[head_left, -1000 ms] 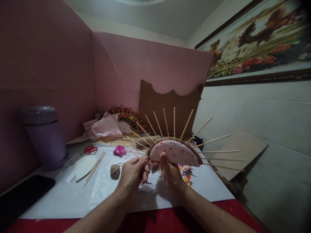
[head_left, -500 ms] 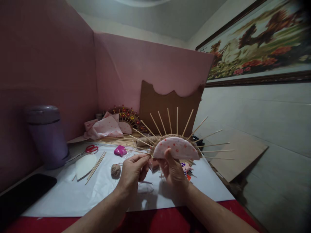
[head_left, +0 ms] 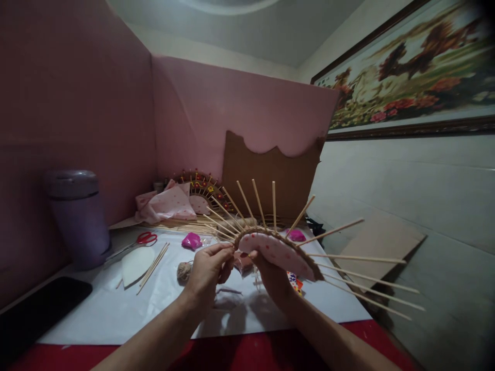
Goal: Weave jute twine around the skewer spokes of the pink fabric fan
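Observation:
My right hand [head_left: 270, 275] grips the lower edge of a half-round craft piece [head_left: 276, 250] covered in pink dotted fabric, rimmed with brown twine, with several wooden skewers [head_left: 348, 257] fanning out from it. It is held above the table and tilted toward me on the right. My left hand [head_left: 209, 268] pinches the twine at the piece's left end, fingers closed. A small ball of twine [head_left: 184, 271] lies on the white sheet [head_left: 116, 314] just left of that hand.
Red-handled scissors [head_left: 144, 238], a white half-round cutout [head_left: 133, 264], loose skewers [head_left: 152, 265] and a pink object [head_left: 191, 240] lie on the sheet. A purple lidded container [head_left: 77, 216] stands left, a dark phone [head_left: 38, 309] near it. Finished fan piece [head_left: 201, 190], pink cloth [head_left: 166, 206] and cardboard [head_left: 270, 170] at back.
The craft piece has tipped from facing me to lying flatter, its right-hand skewers swinging down and toward me. Both hands kept their hold and shifted slightly.

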The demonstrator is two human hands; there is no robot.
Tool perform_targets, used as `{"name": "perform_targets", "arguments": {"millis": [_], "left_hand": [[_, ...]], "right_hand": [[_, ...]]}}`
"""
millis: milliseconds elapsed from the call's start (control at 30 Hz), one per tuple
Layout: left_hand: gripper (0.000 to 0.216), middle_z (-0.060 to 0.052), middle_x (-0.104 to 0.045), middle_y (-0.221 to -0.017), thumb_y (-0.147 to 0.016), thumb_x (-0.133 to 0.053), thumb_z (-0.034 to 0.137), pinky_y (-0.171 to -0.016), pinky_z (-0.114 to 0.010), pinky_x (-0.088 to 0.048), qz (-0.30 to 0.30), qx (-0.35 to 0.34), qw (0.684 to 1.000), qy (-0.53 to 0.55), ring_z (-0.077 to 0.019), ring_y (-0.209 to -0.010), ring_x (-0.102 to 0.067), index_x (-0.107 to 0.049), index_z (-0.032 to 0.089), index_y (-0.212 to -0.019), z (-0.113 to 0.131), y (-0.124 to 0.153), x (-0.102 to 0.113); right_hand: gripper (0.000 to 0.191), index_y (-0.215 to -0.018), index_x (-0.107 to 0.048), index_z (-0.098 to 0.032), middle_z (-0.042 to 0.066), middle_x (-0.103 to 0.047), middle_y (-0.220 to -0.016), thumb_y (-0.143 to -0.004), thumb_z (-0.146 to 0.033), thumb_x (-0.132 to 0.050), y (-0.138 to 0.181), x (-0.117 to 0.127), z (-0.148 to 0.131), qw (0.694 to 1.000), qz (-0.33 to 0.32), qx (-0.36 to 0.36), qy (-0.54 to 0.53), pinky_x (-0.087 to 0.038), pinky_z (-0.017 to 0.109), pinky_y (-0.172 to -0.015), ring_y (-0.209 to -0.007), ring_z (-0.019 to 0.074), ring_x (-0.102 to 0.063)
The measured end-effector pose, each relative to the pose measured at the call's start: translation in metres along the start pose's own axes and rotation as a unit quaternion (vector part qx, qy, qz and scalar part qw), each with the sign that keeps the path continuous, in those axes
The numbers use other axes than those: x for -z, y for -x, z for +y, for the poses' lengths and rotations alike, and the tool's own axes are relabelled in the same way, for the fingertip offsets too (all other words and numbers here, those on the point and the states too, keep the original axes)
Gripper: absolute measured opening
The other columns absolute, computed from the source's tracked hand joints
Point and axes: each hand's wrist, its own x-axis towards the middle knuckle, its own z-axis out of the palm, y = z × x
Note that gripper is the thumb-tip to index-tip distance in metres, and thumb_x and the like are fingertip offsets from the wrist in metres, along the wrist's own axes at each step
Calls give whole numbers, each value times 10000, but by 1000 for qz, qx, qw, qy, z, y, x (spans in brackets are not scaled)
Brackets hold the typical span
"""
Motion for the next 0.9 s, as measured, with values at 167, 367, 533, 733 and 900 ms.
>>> {"name": "perform_targets", "arguments": {"millis": [167,367,533,733,900], "left_hand": [[92,25,-500,-496,-655,-596,132,-411,-156,-278,-84,-4,996,43,-47,-426,-396,-665,112,-714,16,5,-2],[130,-64,-675,-744,-677,-602,197,-673,-286,-439,-228,-6,972,60,-197,-723,-598,-702,155,-749,35,9,0],[142,-66,-679,-738,-657,-603,218,-648,-298,-433,-244,49,963,106,-204,-686,-592,-703,159,-738,39,7,6],[151,-11,-601,-544,-645,-656,247,-469,-192,-358,-226,101,963,111,-71,-436,-458,-699,122,-718,39,3,8],[160,-43,-640,-608,-679,-639,245,-500,-202,-396,-200,110,971,75,-118,-527,-553,-701,123,-761,37,0,15]], "right_hand": [[266,-989,-646,-272,36,-649,-945,-732,-319,-599,-3,3,-21,982,-67,167,51,-461,391,-828,-884,224,-585],[444,-1211,-489,-327,56,-539,-1200,-794,-182,-537,-15,25,-34,851,-189,423,247,-392,430,-933,-1118,236,-481],[480,-1235,-453,-327,82,-496,-1241,-803,-130,-522,-14,29,-33,776,-140,509,344,-425,412,-896,-1132,222,-471],[449,-1219,-475,-312,96,-502,-1226,-806,-143,-519,-6,25,-31,759,-116,526,367,-453,387,-860,-1109,224,-489],[444,-1267,-404,-254,104,-565,-1133,-836,-162,-452,-7,19,-28,855,-113,437,254,-443,378,-848,-1032,207,-533]]}}
